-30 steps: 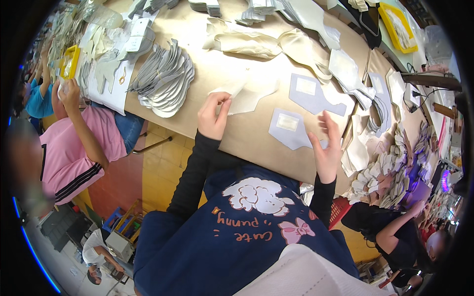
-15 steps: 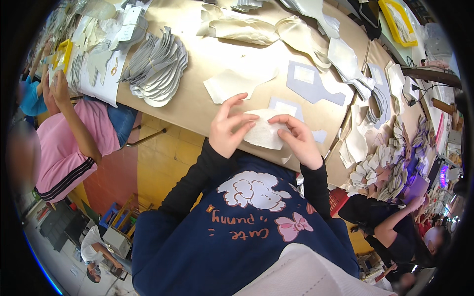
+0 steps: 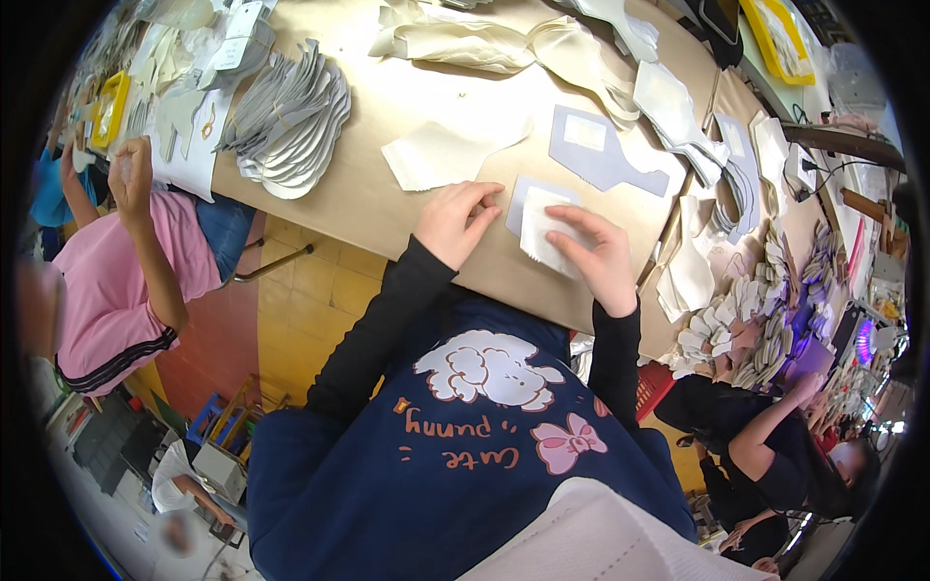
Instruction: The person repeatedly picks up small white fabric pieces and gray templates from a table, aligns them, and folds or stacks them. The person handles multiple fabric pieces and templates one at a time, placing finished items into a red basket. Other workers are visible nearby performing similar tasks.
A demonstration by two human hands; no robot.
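My right hand (image 3: 599, 254) holds a small white cloth-like piece (image 3: 539, 238) by its right side, thumb and fingertips against it. That piece hangs over a grey flat cut piece (image 3: 517, 205) on the table's near edge and covers most of it. My left hand (image 3: 457, 225) is just left of them, fingers bent, thumb apart from the index finger, with nothing visible in it. Beyond my hands lie a cream cut piece (image 3: 441, 157) and a larger grey cut piece (image 3: 620, 167) with a pale rectangular patch (image 3: 587, 132).
A fanned stack of grey pieces (image 3: 295, 126) stands at the left. Cream bundles (image 3: 465, 45) lie along the far side. Many small pieces (image 3: 722, 320) are heaped at the right. A person in a pink shirt (image 3: 145, 261) sits left; another in black (image 3: 736, 426) is at right.
My left hand has let go of the white piece, which both hands held before. My right hand has kept it and turned it over the grey piece.
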